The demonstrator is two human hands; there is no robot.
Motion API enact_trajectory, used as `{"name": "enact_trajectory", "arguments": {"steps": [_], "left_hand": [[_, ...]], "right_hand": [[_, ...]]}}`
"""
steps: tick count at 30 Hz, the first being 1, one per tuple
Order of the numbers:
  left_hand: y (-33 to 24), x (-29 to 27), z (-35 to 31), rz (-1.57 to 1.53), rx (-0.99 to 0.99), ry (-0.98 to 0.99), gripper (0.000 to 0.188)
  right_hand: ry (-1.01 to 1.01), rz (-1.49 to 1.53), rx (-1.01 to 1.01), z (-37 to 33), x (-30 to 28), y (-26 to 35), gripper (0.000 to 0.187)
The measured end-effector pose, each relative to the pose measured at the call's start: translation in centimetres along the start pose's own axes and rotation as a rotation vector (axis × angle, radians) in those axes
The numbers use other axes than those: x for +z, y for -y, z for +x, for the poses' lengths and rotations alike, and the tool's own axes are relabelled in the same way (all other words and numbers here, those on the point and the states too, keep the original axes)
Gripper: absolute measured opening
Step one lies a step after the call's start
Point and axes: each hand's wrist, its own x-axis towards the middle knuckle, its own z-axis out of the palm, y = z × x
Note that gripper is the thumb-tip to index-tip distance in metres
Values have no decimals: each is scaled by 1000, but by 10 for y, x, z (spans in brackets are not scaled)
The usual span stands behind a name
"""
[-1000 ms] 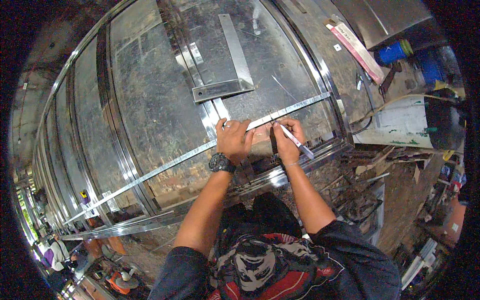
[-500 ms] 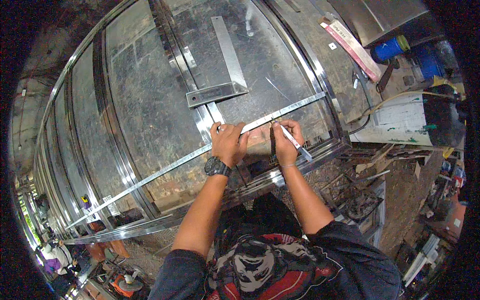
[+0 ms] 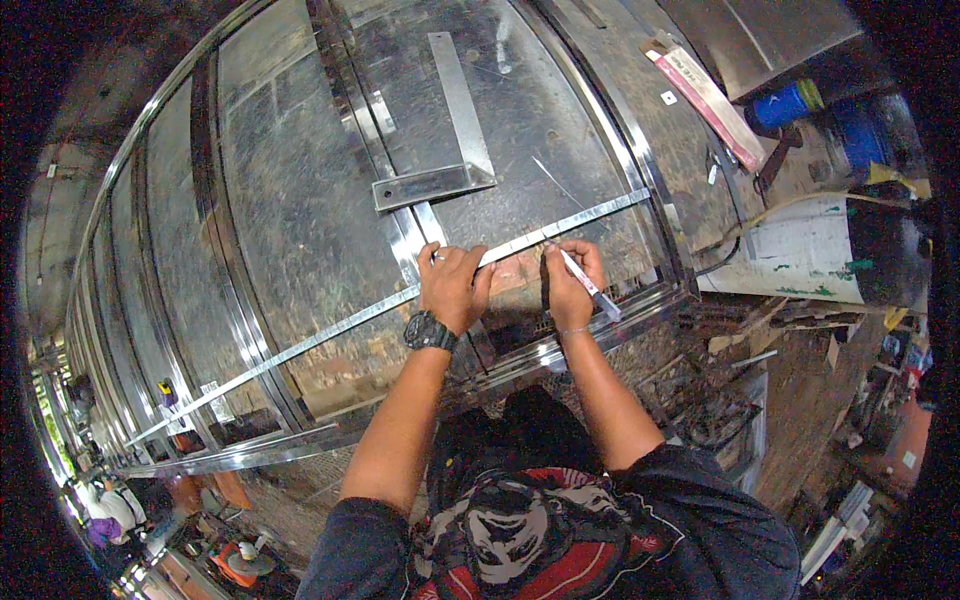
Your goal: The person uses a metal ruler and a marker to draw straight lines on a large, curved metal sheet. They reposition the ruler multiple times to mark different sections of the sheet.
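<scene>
Head view looking straight down, and both hands are right on a long metal straightedge (image 3: pixel 380 305) that runs diagonally across a big galvanized sheet-metal panel (image 3: pixel 290 200). The left hand (image 3: pixel 452 285), with a black wristwatch (image 3: pixel 430 331) on its wrist, is flat on the strip, fingers pressed down and curled over its far edge, pinning it to the sheet. Just beside it, the right hand (image 3: pixel 570 285) pinches a white marker pen (image 3: pixel 588 285) between thumb and fingers, its tip up at the strip's edge; whether the tip actually touches the metal is too small to tell.

Up above the hands lies a steel framing square (image 3: pixel 445 150), its short leg resting across the raised seam (image 3: pixel 410 235) of the panel, close to the straightedge but apart from it. Off to the right, beyond the panel's edge, there is a pink flat strip (image 3: pixel 710 100), a blue cylinder (image 3: pixel 785 103) and a sheet of white paper (image 3: pixel 800 250) on a cluttered bench.

To my eye this is line-marking, and doing it well comes down to that left hand: steady downward pressure close to the pen, so the thin strip cannot bow or slide on the slick zinc. The pen wants to lean slightly into the edge and travel in one even stroke, with the hold-down hand stepping along only when the pen is lifted.
</scene>
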Motion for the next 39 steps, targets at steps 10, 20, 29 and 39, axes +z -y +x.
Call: {"name": "enact_trajectory", "arguments": {"steps": [10, 20, 29, 39], "left_hand": [[6, -48, -27, 26, -118, -157, 48], [156, -194, -194, 361, -333, -108, 54], [227, -226, -214, 291, -138, 102, 32], [239, -216, -222, 252, -138, 78, 26]], "right_hand": [[-86, 85, -14, -11, -6, 18, 17], [114, 144, 142, -101, 51, 28, 18], [-109, -21, 45, -106, 96, -6, 19], [-165, -240, -142, -112, 102, 1, 18]]}}
